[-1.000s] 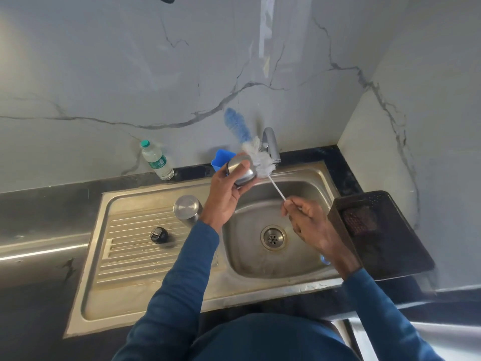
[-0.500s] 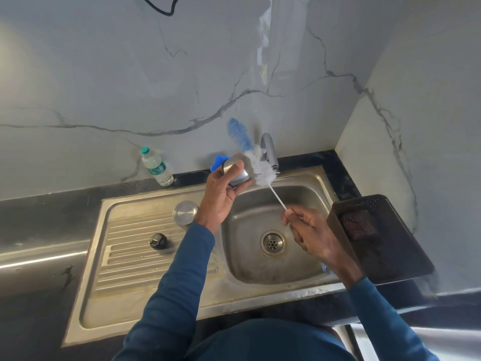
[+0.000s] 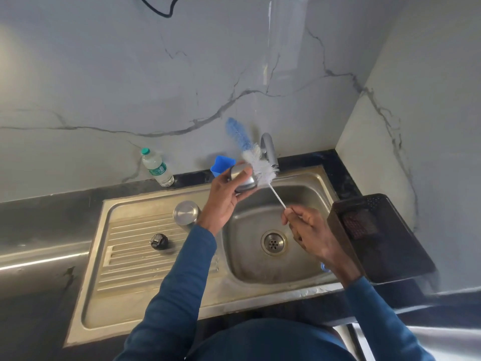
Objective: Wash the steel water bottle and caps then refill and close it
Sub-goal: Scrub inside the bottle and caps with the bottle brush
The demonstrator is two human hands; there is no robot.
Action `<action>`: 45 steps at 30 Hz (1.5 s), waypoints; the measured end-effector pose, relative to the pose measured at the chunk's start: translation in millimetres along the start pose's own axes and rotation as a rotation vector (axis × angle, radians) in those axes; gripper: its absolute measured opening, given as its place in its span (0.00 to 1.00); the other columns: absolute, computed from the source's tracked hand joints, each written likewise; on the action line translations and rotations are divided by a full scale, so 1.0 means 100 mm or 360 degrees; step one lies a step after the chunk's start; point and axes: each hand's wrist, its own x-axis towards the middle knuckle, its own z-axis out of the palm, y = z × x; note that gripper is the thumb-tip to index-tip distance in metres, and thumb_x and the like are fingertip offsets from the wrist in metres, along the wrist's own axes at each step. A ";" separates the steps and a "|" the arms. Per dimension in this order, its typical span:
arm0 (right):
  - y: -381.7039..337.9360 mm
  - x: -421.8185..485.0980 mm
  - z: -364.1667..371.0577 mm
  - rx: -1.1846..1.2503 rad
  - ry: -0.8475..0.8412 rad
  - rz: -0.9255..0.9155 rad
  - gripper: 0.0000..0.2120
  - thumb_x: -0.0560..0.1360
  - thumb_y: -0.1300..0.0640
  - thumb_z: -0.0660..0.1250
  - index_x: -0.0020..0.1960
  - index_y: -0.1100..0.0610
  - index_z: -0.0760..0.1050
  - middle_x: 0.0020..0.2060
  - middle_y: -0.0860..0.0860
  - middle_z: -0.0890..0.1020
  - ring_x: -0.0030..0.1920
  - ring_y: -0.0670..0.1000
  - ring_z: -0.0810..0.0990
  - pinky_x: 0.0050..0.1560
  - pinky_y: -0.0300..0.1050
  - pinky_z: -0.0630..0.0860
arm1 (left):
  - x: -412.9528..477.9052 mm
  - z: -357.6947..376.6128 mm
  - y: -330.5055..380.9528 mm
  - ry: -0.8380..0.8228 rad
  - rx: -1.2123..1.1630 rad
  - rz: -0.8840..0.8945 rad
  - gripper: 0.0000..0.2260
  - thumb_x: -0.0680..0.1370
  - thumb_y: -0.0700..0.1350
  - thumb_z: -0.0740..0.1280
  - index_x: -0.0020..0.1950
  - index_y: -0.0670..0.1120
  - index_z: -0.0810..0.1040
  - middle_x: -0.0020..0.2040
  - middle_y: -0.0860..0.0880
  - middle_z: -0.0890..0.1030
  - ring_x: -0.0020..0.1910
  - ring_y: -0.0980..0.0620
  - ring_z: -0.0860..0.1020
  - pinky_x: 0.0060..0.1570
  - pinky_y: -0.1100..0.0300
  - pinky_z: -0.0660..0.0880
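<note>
left hand (image 3: 221, 201) grips the cap (image 3: 243, 177), right hand (image 3: 309, 230) pinches the brush (image 3: 260, 165); best to turn the cap so bristles reach every side

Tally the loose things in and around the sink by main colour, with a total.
Steel: 2, the cap in the left hand, the bottle.
Blue: 2, the cup, the bottle brush.
Black: 2, the small cap, the basket.
Clear: 1, the plastic bottle.
Total: 7.

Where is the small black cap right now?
The small black cap lies on the ribbed steel draining board, left of the sink basin, just in front of the upright steel bottle.
</note>
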 end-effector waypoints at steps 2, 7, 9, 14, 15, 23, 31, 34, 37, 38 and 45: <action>-0.03 0.05 -0.03 -0.0002 0.0025 -0.0034 0.15 0.87 0.58 0.60 0.45 0.60 0.77 0.24 0.45 0.66 0.24 0.42 0.62 0.24 0.34 0.61 | -0.04 0.02 -0.08 -0.0112 0.0078 -0.0030 0.22 0.80 0.44 0.74 0.71 0.37 0.75 0.63 0.40 0.83 0.64 0.34 0.82 0.65 0.43 0.80; 0.00 0.07 -0.10 -0.0038 0.0046 -0.0051 0.15 0.87 0.56 0.61 0.43 0.54 0.79 0.24 0.45 0.66 0.24 0.44 0.61 0.25 0.37 0.61 | -0.06 0.03 -0.02 -0.0103 0.0178 -0.0019 0.20 0.79 0.51 0.74 0.70 0.48 0.78 0.61 0.45 0.84 0.60 0.39 0.83 0.62 0.46 0.81; 0.01 0.03 -0.07 -0.0042 0.0040 -0.0037 0.15 0.87 0.56 0.61 0.43 0.55 0.79 0.25 0.46 0.65 0.24 0.44 0.61 0.26 0.37 0.61 | -0.05 0.02 0.01 -0.0025 0.0212 -0.0017 0.19 0.79 0.53 0.74 0.68 0.51 0.79 0.56 0.49 0.85 0.56 0.44 0.83 0.55 0.51 0.82; -0.05 -0.06 0.02 0.0015 0.0070 0.0013 0.14 0.87 0.58 0.62 0.45 0.61 0.79 0.23 0.42 0.67 0.22 0.41 0.64 0.26 0.29 0.66 | -0.03 -0.03 -0.01 0.0109 0.0234 -0.0006 0.16 0.76 0.55 0.73 0.60 0.50 0.81 0.48 0.52 0.85 0.47 0.50 0.84 0.49 0.54 0.82; -0.06 -0.07 0.03 0.0013 0.0076 0.0025 0.14 0.86 0.58 0.62 0.45 0.62 0.79 0.22 0.42 0.68 0.22 0.40 0.64 0.26 0.28 0.66 | -0.02 -0.05 -0.03 0.0110 0.0228 -0.0002 0.15 0.76 0.55 0.73 0.58 0.49 0.82 0.47 0.51 0.86 0.47 0.50 0.84 0.51 0.53 0.82; -0.09 -0.03 0.04 -0.0002 0.0088 -0.0021 0.14 0.86 0.59 0.61 0.44 0.59 0.79 0.25 0.46 0.66 0.24 0.41 0.62 0.25 0.33 0.63 | -0.05 0.03 -0.03 0.0072 0.0080 0.0053 0.24 0.78 0.52 0.73 0.68 0.39 0.77 0.63 0.40 0.83 0.64 0.38 0.82 0.59 0.51 0.83; -0.07 0.04 0.07 0.0039 0.0223 -0.0053 0.15 0.86 0.58 0.61 0.42 0.55 0.80 0.26 0.50 0.64 0.25 0.45 0.60 0.25 0.37 0.61 | 0.01 0.08 -0.08 0.0059 -0.0096 -0.0240 0.39 0.82 0.72 0.51 0.76 0.41 0.71 0.64 0.35 0.83 0.61 0.37 0.84 0.65 0.44 0.78; -0.08 0.04 0.08 0.0045 0.0272 -0.0037 0.15 0.86 0.60 0.61 0.43 0.57 0.80 0.26 0.51 0.64 0.25 0.44 0.61 0.25 0.35 0.61 | 0.04 0.08 -0.08 0.0113 -0.0185 -0.0339 0.37 0.81 0.74 0.51 0.69 0.44 0.75 0.63 0.36 0.84 0.54 0.41 0.86 0.57 0.49 0.80; -0.09 0.05 0.09 0.0047 0.0294 -0.0031 0.15 0.85 0.60 0.61 0.43 0.57 0.80 0.26 0.50 0.65 0.25 0.45 0.61 0.24 0.35 0.61 | 0.07 0.08 -0.12 0.0227 -0.0342 -0.0415 0.34 0.80 0.73 0.59 0.67 0.44 0.78 0.58 0.42 0.85 0.42 0.48 0.81 0.44 0.56 0.81; -0.09 0.05 0.09 0.0048 0.0298 -0.0031 0.15 0.86 0.59 0.61 0.43 0.57 0.80 0.26 0.49 0.65 0.25 0.45 0.61 0.24 0.36 0.61 | 0.09 0.08 -0.14 0.0268 -0.0398 -0.0444 0.34 0.80 0.71 0.61 0.69 0.43 0.78 0.55 0.43 0.84 0.40 0.49 0.80 0.41 0.57 0.81; -0.09 0.07 0.09 0.0082 0.0355 -0.0021 0.14 0.86 0.58 0.61 0.44 0.57 0.81 0.26 0.50 0.65 0.24 0.44 0.60 0.24 0.36 0.60 | 0.10 0.09 -0.16 0.0068 -0.0510 -0.0434 0.31 0.86 0.63 0.58 0.77 0.40 0.72 0.64 0.34 0.82 0.43 0.46 0.84 0.40 0.57 0.84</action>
